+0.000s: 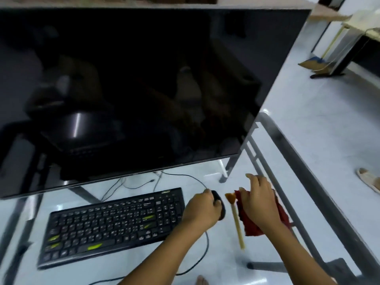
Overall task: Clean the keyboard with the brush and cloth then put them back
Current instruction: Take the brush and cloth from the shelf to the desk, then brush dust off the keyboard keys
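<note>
Nothing can be read for certain. The keyboard [115, 225] carries pale key legends and a small mark at its far right corner, possibly a brand, all too blurred to make out.

The keyboard [115, 227] is black with small white lettering and lime-green patches on several keys. The mouse [221, 208] and its cable [206, 241] are black too. The cloth [250, 225] is dark red. The brush [237, 225] has a pale yellow handle and orange-brown bristles. The screen [133, 89] is glossy black with dim reflections. The table frame [292, 149] is grey, the floor [308, 112] a pale bluish white. The broom [310, 63] has tan bristles, a blue band and a yellow stick. The sandal [368, 178] is beige.
</note>
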`<state>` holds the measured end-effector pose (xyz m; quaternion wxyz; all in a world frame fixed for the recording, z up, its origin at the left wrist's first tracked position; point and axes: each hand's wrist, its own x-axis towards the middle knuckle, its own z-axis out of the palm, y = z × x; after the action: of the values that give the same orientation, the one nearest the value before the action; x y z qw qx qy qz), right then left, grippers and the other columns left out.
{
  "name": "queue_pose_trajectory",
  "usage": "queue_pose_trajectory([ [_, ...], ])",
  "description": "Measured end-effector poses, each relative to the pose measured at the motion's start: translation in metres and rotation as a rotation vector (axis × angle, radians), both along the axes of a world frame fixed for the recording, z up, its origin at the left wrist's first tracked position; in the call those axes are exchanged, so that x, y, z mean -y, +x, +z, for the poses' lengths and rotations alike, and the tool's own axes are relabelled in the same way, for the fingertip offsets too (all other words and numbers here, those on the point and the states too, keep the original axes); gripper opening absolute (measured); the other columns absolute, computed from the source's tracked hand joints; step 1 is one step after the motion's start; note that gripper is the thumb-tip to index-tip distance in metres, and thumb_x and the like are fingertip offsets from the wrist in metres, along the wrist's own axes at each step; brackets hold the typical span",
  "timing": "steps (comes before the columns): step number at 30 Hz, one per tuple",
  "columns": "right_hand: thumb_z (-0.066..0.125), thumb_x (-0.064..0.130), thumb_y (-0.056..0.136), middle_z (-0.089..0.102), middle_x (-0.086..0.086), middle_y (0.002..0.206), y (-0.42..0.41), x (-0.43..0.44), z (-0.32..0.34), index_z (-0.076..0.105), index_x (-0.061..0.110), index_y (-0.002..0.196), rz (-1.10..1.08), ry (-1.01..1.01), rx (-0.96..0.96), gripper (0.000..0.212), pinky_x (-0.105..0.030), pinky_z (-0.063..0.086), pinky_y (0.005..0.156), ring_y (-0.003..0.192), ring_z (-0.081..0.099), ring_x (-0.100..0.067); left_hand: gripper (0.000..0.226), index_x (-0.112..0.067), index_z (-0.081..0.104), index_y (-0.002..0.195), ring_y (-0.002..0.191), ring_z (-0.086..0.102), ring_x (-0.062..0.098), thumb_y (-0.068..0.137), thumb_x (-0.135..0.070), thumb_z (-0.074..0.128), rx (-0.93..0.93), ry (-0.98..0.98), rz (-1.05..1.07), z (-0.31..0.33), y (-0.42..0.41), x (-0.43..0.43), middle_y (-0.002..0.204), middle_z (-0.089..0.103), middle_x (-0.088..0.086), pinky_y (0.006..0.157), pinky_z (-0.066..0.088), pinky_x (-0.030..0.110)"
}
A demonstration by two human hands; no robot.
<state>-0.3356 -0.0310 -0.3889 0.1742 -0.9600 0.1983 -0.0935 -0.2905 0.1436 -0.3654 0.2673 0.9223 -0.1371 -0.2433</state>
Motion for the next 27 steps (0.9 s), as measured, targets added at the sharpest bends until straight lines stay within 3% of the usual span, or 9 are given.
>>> queue_pose_trajectory([
  [4,0.062,0.018,0.089,0.052,-0.013,0.119,0.034,-0.075,0.020,0.052,0.007,0.127,0.165,0.100,0.063,0.041,-0.044,0.047,0.093,0.111,0.051,-0.032,0.029,-0.015,0.054,0.110,0.098,0.060,0.025,0.093,-0.037,0.048,0.213,-0.033,0.052,0.013,0.015,-0.084,0.107,0.062,0.003,0.075,0.050,0.033],
  [9,0.057,0.022,0.093,0.048,-0.010,0.128,0.051,-0.171,0.032,0.046,0.008,0.135,0.290,0.151,0.045,0.045,-0.038,0.042,0.098,0.119,0.045,-0.028,0.054,-0.015,0.039,0.143,0.130,0.044,0.020,0.096,-0.038,0.047,0.227,-0.014,0.186,0.005,0.020,-0.191,0.145,0.043,0.002,0.097,0.048,0.037],
  [15,0.058,0.021,0.093,0.049,-0.010,0.128,0.049,-0.221,0.015,0.049,0.009,0.133,0.262,0.174,-0.029,0.043,-0.039,0.044,0.098,0.119,0.046,-0.028,0.058,-0.010,0.034,0.146,0.135,0.038,0.019,0.095,-0.033,0.051,0.311,0.013,0.292,-0.015,0.008,-0.283,0.149,0.037,0.003,0.107,0.035,0.029],
  [21,0.058,0.023,0.092,0.050,-0.012,0.126,0.041,-0.226,-0.002,0.050,0.009,0.130,0.226,0.122,-0.147,0.041,-0.042,0.047,0.094,0.114,0.050,-0.031,0.065,-0.008,0.030,0.149,0.146,0.017,0.019,0.093,-0.032,0.055,0.314,0.067,0.342,-0.043,-0.006,-0.330,0.157,0.026,0.004,0.118,0.021,0.038],
  [27,0.059,0.022,0.090,0.050,-0.009,0.124,0.033,-0.239,-0.018,0.052,0.011,0.127,0.227,0.134,-0.179,0.039,-0.039,0.047,0.094,0.112,0.051,-0.029,0.065,-0.009,0.030,0.149,0.147,0.014,0.019,0.094,-0.033,0.054,0.305,0.060,0.314,-0.054,-0.010,-0.336,0.157,0.025,0.003,0.119,0.014,0.038],
])
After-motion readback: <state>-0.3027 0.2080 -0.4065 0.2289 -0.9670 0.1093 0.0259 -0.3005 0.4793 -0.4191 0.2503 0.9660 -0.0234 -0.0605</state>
